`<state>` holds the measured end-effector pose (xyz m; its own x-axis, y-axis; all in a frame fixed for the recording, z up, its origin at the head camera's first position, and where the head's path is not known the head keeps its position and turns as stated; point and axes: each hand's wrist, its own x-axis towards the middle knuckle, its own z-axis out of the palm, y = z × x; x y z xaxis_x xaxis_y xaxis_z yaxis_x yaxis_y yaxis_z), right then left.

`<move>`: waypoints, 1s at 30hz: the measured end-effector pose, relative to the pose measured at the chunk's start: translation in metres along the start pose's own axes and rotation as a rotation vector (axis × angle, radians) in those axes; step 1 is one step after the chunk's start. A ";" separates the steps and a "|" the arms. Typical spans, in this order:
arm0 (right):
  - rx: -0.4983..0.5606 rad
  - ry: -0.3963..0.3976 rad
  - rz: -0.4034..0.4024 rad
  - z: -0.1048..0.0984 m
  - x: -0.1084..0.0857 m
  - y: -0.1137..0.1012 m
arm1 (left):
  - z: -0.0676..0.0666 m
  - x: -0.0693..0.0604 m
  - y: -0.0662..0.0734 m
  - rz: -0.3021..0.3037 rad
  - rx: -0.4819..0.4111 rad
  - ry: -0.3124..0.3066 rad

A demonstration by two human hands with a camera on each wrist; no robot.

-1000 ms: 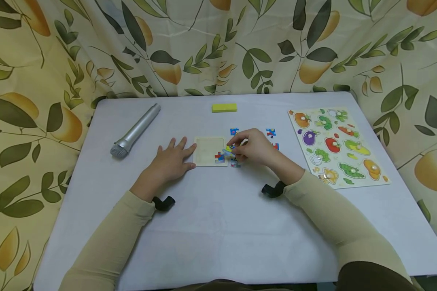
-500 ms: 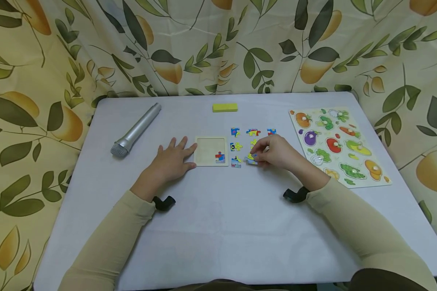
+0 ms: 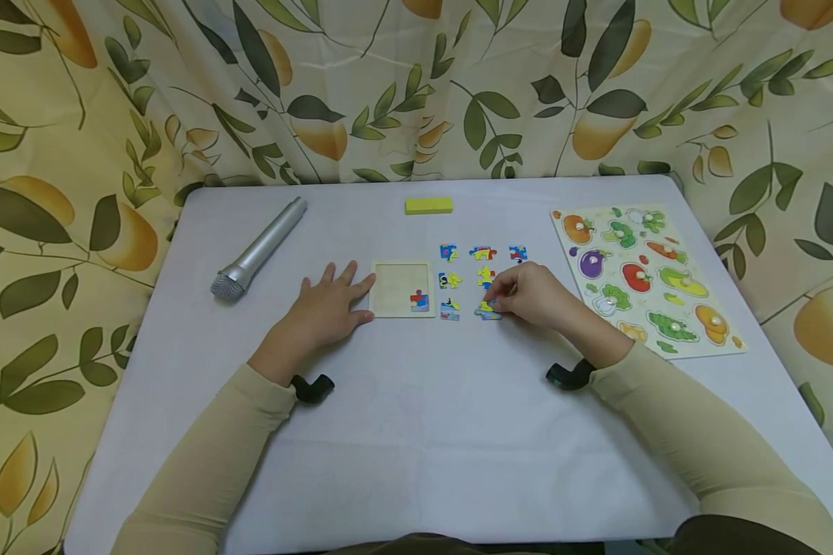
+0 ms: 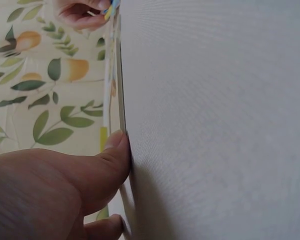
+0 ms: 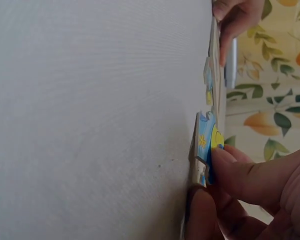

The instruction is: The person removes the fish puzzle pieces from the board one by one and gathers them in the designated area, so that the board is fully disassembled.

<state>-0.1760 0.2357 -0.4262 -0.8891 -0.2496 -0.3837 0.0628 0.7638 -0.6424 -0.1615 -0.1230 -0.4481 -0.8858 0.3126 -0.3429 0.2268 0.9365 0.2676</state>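
A jigsaw piece with blue, yellow and a small flower [image 5: 204, 137] is pinched between the thumb and fingers of my right hand [image 3: 531, 297]. In the head view it is low over the table or touching it, at the front of the loose pieces. My left hand [image 3: 326, 312] lies with fingers spread, its thumb and index finger touching the left edge of a shallow wooden puzzle tray [image 3: 392, 285]. One red and blue jigsaw piece [image 3: 419, 301] sits in the tray's lower right corner. My right hand may hide further pieces.
Several loose jigsaw pieces [image 3: 450, 280] lie in rows right of the tray. Behind them is a yellow block [image 3: 428, 206]. A silver microphone [image 3: 260, 248] lies at the left, and a vegetable peg board [image 3: 649, 297] at the right.
My right hand has carried the jigsaw piece from the tray's right edge rightward to the front of the loose pieces, uncovering several of them. My left hand has stayed put.
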 end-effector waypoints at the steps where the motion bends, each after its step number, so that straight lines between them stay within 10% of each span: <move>1: -0.018 0.011 -0.003 0.001 0.000 0.000 | 0.000 0.000 0.000 0.000 0.000 0.000; 30: -0.231 0.126 -0.218 0.028 0.007 -0.025 | -0.003 -0.002 0.002 -0.010 -0.028 -0.022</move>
<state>-0.1713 0.1984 -0.4313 -0.9202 -0.3572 -0.1600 -0.2260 0.8187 -0.5278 -0.1606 -0.1219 -0.4444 -0.8790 0.3067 -0.3652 0.2061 0.9348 0.2892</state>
